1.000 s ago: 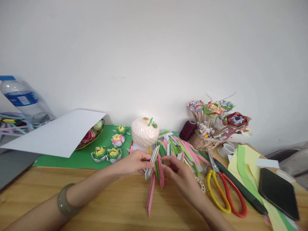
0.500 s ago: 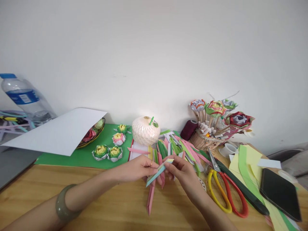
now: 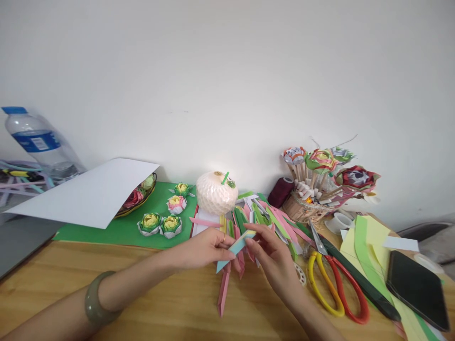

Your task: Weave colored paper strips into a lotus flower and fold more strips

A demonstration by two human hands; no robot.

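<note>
Between my two hands is a folded paper strip, light blue with a yellow edge near its upper right end. My left hand pinches its lower part between thumb and fingers. The upper end is gripped by my right hand, thumb on the near face. Under my hands lie pink folded strips, one sticking out toward me. Behind them spreads a heap of green, pink and white folded paper strips.
Yellow-and-red-handled scissors, a black phone and paper sheets lie at right. Behind stand a white textured round object, a thread spool and a basket of paper flowers. Small paper flowers and a bottle are left.
The strip has turned slightly, showing more of its light blue face. My right-hand fingers have shifted a little along its upper end.
</note>
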